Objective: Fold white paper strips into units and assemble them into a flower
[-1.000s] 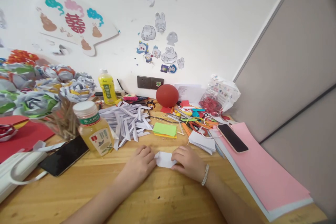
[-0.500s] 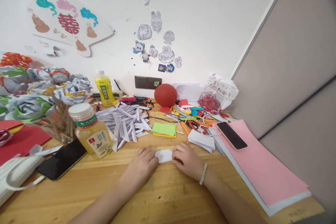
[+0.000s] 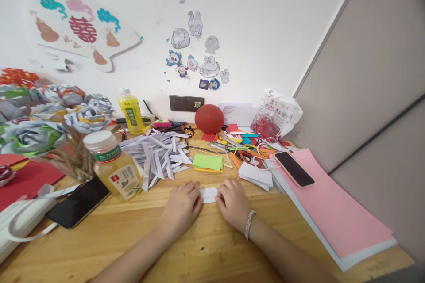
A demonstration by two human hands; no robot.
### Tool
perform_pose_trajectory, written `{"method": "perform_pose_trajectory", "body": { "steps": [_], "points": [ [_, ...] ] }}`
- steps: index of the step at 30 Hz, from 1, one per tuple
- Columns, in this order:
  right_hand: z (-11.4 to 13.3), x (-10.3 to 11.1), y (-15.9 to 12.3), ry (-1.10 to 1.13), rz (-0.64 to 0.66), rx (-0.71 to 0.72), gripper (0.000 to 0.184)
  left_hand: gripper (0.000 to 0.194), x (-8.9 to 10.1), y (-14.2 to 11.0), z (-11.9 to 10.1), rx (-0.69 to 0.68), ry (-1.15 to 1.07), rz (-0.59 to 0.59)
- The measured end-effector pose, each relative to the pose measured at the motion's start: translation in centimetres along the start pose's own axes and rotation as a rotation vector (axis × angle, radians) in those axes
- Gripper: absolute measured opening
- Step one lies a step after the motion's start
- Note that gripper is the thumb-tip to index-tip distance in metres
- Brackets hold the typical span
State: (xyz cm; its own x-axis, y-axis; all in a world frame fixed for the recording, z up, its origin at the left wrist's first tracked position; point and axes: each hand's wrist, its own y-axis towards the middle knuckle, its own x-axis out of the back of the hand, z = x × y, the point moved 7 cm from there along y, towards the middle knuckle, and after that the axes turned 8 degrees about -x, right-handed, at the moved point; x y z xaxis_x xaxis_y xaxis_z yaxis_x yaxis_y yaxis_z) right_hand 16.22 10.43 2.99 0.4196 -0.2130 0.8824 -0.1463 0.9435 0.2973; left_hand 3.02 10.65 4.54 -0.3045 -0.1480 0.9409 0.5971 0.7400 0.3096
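Wooden table (image 3: 133, 239) by a white wall (image 3: 265, 17), with 1 small white paper (image 3: 209, 195) between 2 hands.
The white paper is in front of the green paper (image 3: 207, 162). The left hand (image 3: 184, 205) is curled and holds its left end; the right hand (image 3: 234, 203) is curled and holds its right end. Behind the green paper sits a red ball (image 3: 209, 119) (nice and round), and white strips (image 3: 161, 157) lie left of it.

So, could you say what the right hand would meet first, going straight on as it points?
Beyond the folded white paper at its fingertips, the right hand would probably meet the green paper stack, though its line is unclear.
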Motion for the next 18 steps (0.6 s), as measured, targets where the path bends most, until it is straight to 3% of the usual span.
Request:
{"method": "perform_pose_trajectory", "body": {
  "steps": [7, 13, 18],
  "points": [
    [-0.4, 0.2, 0.2, -0.072, 0.014, -0.112, 0.014, 0.016, 0.1, 0.0, -0.6, 0.002, 0.147, 0.014],
    [-0.9, 0.2, 0.2, -0.029, 0.014, -0.164, 0.017, 0.017, 0.4, -1.2, -3.5, -0.262, 0.318, -0.055],
    [-1.4, 0.4, 0.4, 0.012, 0.025, -0.194, 0.016, 0.026, 0.6, -2.1, -3.6, -0.162, 0.395, -0.076]
  ]
}}
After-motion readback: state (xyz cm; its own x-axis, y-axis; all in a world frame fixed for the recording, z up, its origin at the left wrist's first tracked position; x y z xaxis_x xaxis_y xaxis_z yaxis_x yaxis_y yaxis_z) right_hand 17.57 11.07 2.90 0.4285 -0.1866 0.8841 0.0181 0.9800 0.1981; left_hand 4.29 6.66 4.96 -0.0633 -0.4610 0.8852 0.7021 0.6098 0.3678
